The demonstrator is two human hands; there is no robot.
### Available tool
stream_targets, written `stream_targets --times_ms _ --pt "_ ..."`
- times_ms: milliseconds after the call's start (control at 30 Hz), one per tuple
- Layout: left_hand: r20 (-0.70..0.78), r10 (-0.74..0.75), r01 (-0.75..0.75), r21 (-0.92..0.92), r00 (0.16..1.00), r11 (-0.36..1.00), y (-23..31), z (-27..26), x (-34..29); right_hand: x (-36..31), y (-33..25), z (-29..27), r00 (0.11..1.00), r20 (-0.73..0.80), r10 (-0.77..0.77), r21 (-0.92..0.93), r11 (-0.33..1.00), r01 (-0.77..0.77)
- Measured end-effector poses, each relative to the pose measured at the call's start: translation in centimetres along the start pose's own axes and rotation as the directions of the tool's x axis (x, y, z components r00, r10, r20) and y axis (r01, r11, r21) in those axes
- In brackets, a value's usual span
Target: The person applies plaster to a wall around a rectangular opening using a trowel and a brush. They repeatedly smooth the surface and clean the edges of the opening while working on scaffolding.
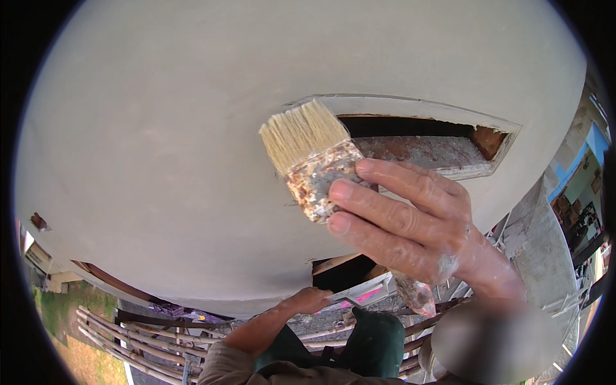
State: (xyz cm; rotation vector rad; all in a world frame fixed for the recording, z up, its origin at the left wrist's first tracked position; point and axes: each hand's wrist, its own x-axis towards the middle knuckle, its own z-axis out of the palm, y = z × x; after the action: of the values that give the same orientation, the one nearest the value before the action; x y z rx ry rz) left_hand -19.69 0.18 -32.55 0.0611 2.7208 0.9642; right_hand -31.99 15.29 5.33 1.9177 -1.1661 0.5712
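Note:
A wide paintbrush (307,133) with pale bristles is in my right hand (410,218). Its metal band is rusty and caked with white and grey residue, and my fingers press on it. The handle's end (417,294) shows below my palm. The bristles are in front of a smooth grey plastered wall (160,128), left of a slot-like opening (417,151) with a pale frame; whether they touch the wall I cannot tell. Lower down, my left hand (310,299) is closed beside the corner of a second dark opening (340,273); what it grips is hidden.
Bamboo poles (147,340) run below me as a platform, beside my legs in dark green trousers (372,343). A pale round shape (494,340), blurred, fills the lower right. Grass (64,314) lies at the lower left. A blue-edged doorway (581,186) stands at far right.

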Motion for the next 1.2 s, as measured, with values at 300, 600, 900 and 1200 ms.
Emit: stream_targets --times_ms 300,600,900,1200 --pt "0.009 -0.01 0.01 0.017 1.0 1.0 0.4 -0.2 0.2 -4.1 4.4 -5.3 0.988 0.084 0.128 -0.237 0.966 -0.105" --pt "-0.006 -0.047 0.047 -0.012 0.999 0.999 1.5 -0.8 0.9 -13.8 6.7 -15.1 0.835 -0.082 0.544 -0.636 0.617 -0.464" --pt "-0.001 -0.052 0.052 0.032 0.999 0.998 2.1 -0.2 1.3 -8.3 4.7 -8.4 0.994 -0.004 0.112 -0.234 0.966 -0.11" --pt "-0.019 -0.18 0.181 0.049 0.983 0.982 3.5 -0.3 1.6 -19.1 12.1 -17.3 0.899 0.082 0.429 -0.515 0.791 -0.331"
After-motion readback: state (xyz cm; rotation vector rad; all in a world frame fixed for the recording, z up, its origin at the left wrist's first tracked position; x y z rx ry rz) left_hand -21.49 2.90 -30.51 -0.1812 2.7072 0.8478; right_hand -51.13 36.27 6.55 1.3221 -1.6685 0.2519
